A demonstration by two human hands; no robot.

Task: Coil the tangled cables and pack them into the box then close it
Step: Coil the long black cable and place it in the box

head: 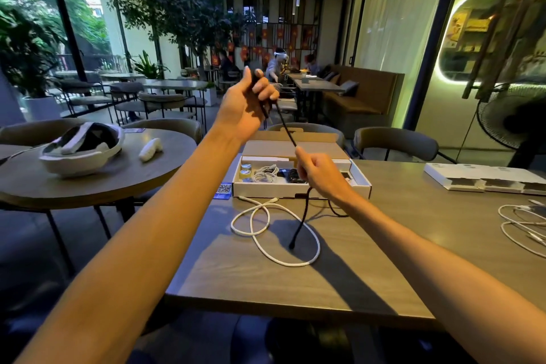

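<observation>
Our two bare forearms [133, 245] reach out over the counter [384, 245]. Our left hand [245, 106] is raised high, its grip curled round one end of a black cable [285, 127]. Our right hand [319, 174], lower and above the box [298, 191], pinches the same cable between thumb and fingers.

Between the hands the cable is pulled into a straight line, slanting from upper left down to lower right. Below the right hand it hangs slack. Its free end points down and seems to touch the counter inside a loop of a white cable [266, 233], which lies loose just in front of the box.

The box stands open, its lid [295, 146] folded back, with a white bundle [266, 173] and a dark bundle [292, 174] inside. We judge the task partly done: the black cable is not yet coiled, the white cable lies untouched, and the box is not closed.
</observation>
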